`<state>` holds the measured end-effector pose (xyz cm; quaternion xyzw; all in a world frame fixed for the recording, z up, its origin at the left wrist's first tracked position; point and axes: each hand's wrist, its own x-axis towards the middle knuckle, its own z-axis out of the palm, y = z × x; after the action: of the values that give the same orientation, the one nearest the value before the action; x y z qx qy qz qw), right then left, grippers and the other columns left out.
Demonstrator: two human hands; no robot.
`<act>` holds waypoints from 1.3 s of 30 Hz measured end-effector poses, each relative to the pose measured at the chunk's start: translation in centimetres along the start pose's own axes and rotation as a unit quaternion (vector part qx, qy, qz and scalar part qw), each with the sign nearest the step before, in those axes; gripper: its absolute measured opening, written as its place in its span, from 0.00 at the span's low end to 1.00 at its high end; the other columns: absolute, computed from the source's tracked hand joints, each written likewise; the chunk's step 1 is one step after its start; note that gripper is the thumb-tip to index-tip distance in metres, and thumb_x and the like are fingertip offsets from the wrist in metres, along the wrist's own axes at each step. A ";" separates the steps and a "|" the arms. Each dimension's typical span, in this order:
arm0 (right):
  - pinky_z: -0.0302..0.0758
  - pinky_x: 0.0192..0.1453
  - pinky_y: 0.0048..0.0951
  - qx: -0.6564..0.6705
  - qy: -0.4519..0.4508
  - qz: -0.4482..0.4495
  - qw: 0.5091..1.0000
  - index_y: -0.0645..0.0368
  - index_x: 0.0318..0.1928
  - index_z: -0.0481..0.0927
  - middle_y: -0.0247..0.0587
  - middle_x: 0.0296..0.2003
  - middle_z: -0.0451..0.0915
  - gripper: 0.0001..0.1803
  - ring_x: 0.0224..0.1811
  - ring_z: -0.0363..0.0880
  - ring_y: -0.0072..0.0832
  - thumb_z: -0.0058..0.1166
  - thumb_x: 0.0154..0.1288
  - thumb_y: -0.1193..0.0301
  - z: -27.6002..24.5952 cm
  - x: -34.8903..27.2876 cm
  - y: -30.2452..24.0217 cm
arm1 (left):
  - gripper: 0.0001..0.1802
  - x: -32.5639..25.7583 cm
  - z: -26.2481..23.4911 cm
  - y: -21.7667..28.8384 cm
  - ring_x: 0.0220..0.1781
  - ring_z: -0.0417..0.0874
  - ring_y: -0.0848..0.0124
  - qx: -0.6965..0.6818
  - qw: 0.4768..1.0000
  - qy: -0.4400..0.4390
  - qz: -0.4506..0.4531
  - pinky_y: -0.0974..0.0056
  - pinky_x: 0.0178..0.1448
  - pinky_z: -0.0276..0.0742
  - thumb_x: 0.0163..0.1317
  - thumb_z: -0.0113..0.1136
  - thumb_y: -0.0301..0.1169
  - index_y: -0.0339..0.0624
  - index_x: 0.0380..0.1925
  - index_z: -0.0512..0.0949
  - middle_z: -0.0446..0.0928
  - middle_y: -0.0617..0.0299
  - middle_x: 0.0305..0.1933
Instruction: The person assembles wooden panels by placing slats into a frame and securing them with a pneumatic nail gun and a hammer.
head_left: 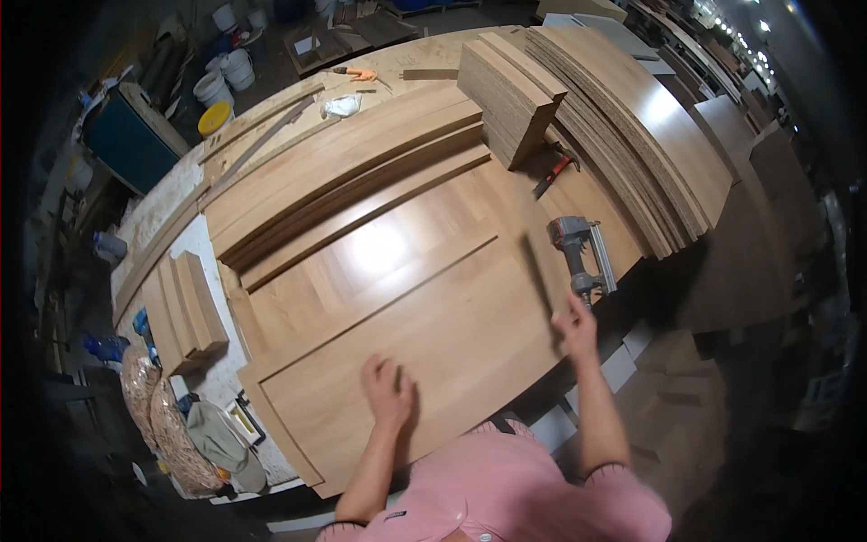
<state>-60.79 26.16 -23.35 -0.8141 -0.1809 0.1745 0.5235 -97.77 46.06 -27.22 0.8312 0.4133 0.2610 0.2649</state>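
Observation:
My left hand (pixel 388 390) lies flat, fingers spread, on the nearest wide wooden board (pixel 433 334) on the workbench. My right hand (pixel 575 325) is raised at the board's right edge, fingers apart, just below the grey nail gun (pixel 582 253) that rests on the boards; I cannot tell whether it touches the gun's handle. A thin dark strip (pixel 539 280) lies on the board just left of my right hand. More long boards (pixel 343 172) are layered behind.
A stack of short thick boards (pixel 510 95) and a pile of long panels (pixel 650 144) stand at the back right. A red-handled tool (pixel 553 176) lies near them. Small wood blocks (pixel 185 312) sit at left, white buckets (pixel 226 77) on the floor beyond.

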 end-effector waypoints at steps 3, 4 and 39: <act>0.75 0.61 0.40 -0.280 0.056 -0.136 0.949 0.62 0.62 0.79 0.49 0.60 0.77 0.32 0.60 0.75 0.45 0.72 0.54 0.71 -0.2 -9.3 4.4 | 0.27 3.1 4.0 5.2 0.70 0.69 0.43 -0.070 0.989 -0.099 0.089 0.44 0.73 0.66 0.59 0.70 0.33 0.41 0.59 0.77 0.68 0.42 0.69; 0.67 0.70 0.48 -0.317 0.013 -0.052 0.947 0.57 0.62 0.80 0.49 0.63 0.76 0.32 0.67 0.69 0.50 0.71 0.55 0.67 -0.1 -10.9 4.4 | 0.29 4.0 5.1 6.3 0.73 0.66 0.43 -0.053 0.982 -0.142 0.112 0.42 0.75 0.62 0.61 0.69 0.36 0.41 0.61 0.76 0.67 0.43 0.70; 0.75 0.60 0.41 -0.138 -0.025 -0.116 0.983 0.46 0.54 0.88 0.37 0.55 0.79 0.26 0.56 0.77 0.41 0.74 0.51 0.67 -1.0 -2.5 7.1 | 0.23 31.9 20.9 17.3 0.71 0.71 0.57 0.348 0.712 -0.471 0.388 0.58 0.72 0.74 0.64 0.59 0.28 0.51 0.61 0.76 0.74 0.62 0.67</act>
<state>-61.68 21.47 -29.18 -0.8476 -0.3094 0.1066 0.4176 -57.96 58.71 -24.17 0.9671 -0.0623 -0.2466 -0.0079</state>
